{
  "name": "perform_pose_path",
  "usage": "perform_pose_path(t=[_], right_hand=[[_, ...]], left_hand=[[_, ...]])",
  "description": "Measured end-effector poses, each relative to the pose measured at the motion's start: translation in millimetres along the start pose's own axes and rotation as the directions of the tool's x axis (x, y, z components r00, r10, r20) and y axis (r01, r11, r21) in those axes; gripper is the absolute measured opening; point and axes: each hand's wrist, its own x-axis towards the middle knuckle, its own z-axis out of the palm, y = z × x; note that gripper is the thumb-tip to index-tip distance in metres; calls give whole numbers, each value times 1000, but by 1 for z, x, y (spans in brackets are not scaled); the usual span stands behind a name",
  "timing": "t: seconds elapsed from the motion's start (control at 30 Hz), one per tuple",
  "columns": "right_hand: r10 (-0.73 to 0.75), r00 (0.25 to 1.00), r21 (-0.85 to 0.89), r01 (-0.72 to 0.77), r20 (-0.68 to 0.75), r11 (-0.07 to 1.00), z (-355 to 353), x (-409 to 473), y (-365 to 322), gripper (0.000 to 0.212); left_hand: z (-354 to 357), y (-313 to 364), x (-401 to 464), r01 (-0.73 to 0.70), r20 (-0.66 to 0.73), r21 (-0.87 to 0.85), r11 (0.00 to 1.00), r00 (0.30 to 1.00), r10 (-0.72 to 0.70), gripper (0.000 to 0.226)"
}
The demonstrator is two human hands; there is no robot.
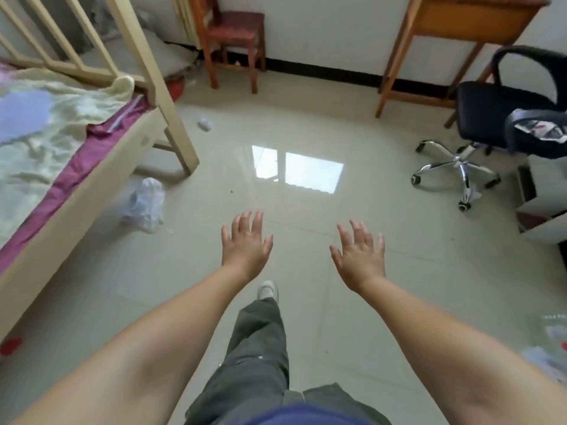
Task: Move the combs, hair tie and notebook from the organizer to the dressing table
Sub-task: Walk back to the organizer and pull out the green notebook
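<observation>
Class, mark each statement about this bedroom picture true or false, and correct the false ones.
1. Both hands, the left hand and the right hand, are empty with fingers spread. True.
2. The black swivel office chair stands beside the bed. False: it stands at the right, near the wooden desk.
3. A small red-seated wooden chair stands against the far wall. True.
4. A comb lies on the tiled floor. False: no comb is visible.

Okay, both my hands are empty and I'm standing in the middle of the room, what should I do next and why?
Probably keep walking to find the organizer: left hand and right hand are open and empty over bare floor, and no organizer, comb, hair tie or notebook is in view.
</observation>
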Motion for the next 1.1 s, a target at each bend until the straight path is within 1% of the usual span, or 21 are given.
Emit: perform_pose_path(t=[0.13, 0.23, 0.3, 0.4, 0.5, 0.6, 0.67, 0.77, 0.9, 1.03, 1.1], right_hand=[[63, 997, 38, -61, -37, 997, -28, 105, 20, 57], [151, 983, 89, -142, -109, 986, -66, 184, 45, 56], [222, 962, 123, -204, -160, 971, -94, 231, 64, 56], [313, 934, 182, -282, -174, 942, -123, 285, 101, 55], [412, 895, 218, -373, -170, 902, -133, 334, 151, 55], [484, 862, 214, -450, -149, 867, -143, 393, 212, 55], [513, 847, 207, -482, -139, 851, -155, 439, 256, 54], [525, 839, 202, -495, -141, 845, -184, 507, 319, 54], [495, 852, 181, -467, -169, 866, -239, 607, 396, 54], [445, 874, 184, -413, -194, 892, -277, 714, 440, 54], [412, 886, 181, -379, -213, 908, -292, 771, 457, 54]], left_hand=[[-4, 34, 120, -51, 4, 15, 999, 999, 51, 59], [-21, 82, 216, -183, 31, 31, 983, 983, 182, 59], [-35, 119, 276, -288, 26, 49, 956, 958, 287, 59], [-42, 179, 353, -381, 47, 40, 924, 924, 379, 59], [-29, 242, 420, -481, 105, 45, 876, 874, 474, 59], [-10, 307, 489, -551, 142, 54, 833, 830, 540, 58], [0, 353, 540, -564, 143, 58, 824, 821, 552, 58], [6, 422, 614, -518, 142, 47, 854, 850, 508, 58], [-7, 508, 707, -480, 72, -29, 877, 874, 481, 58], [-15, 555, 792, -458, 19, -57, 887, 888, 460, 58], [-17, 571, 845, -443, 16, -32, 896, 896, 444, 59]])
